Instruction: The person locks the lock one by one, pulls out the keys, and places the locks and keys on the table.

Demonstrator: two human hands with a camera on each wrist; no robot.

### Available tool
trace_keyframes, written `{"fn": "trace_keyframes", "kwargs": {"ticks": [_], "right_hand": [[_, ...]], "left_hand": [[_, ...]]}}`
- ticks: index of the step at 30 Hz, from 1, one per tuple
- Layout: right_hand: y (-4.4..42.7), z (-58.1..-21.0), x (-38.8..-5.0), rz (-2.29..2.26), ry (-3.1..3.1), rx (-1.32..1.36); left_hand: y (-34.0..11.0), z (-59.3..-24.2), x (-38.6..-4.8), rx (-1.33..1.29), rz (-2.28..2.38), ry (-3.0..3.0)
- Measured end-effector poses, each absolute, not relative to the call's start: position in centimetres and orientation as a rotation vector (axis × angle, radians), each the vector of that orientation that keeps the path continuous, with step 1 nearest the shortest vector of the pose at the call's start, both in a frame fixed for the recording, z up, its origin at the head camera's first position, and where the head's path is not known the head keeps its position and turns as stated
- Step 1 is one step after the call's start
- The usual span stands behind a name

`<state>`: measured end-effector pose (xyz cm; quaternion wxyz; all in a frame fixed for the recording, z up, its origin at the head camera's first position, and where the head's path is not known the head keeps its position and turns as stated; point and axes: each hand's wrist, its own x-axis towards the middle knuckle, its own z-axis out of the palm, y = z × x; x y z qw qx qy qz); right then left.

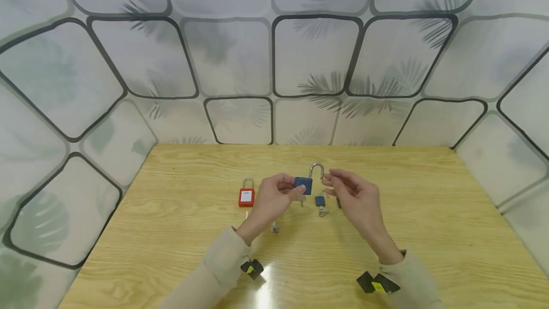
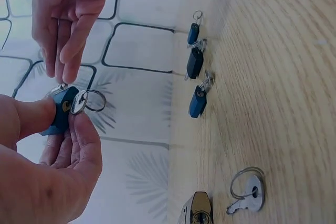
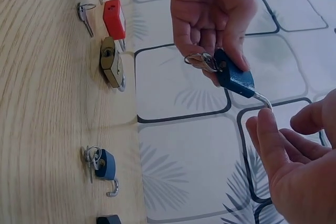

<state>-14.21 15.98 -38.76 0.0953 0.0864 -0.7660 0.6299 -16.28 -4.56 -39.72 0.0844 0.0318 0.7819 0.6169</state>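
Observation:
My left hand (image 1: 276, 195) holds a blue padlock (image 1: 305, 182) above the table, its thumb on the front and its fingers behind. The padlock's silver shackle (image 1: 317, 164) stands sprung out of the body, one leg free. A key (image 2: 79, 102) with a metal ring sits at the keyhole. My right hand (image 1: 359, 200) is at the shackle's far side. In the right wrist view its fingers (image 3: 271, 137) touch the shackle or come very near it, while the thumb stands apart.
On the wooden table (image 1: 188, 247) stand a red padlock (image 1: 246, 196) and, nearby, a brass padlock (image 3: 109, 62). A loose key (image 2: 254, 193) with a ring lies close by. Smaller padlocks, one blue (image 1: 320, 200) with keys, stand behind my hands. A patterned cloth (image 1: 240, 61) encloses the table.

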Motion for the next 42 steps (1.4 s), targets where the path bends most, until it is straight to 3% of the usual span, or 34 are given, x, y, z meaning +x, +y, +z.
{"fn": "trace_keyframes", "kwargs": {"ticks": [17,29,42], "right_hand": [[15.2,-38.9,-14.7,1.918,-2.342,0.225],[14.0,-38.3,-14.9,1.995,-2.278,0.183],[14.1,-38.5,-14.9,1.636,-2.264,0.522]], "left_hand": [[-4.0,-40.2,-15.5,0.283,1.897,2.217],[-3.5,-40.0,-14.9,0.266,1.934,2.191],[-3.6,-39.9,-14.7,0.267,1.949,2.219]]}}
